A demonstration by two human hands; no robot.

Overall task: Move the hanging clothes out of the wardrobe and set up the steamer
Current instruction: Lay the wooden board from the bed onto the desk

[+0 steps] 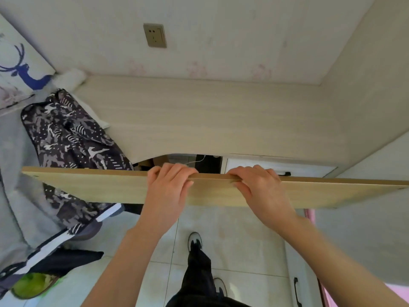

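The left hand (170, 185) and right hand (259, 185) sit side by side at the centre, each gripping the top edge of a long wooden board (93, 187), fingers curled over its far side. A dark patterned garment (73, 138) lies at 9 o'clock, beside the pale tabletop (210, 116) at 12 o'clock, partly behind the board's left end.

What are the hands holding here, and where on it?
The left hand and right hand hold the wooden board by its upper long edge, near the middle.
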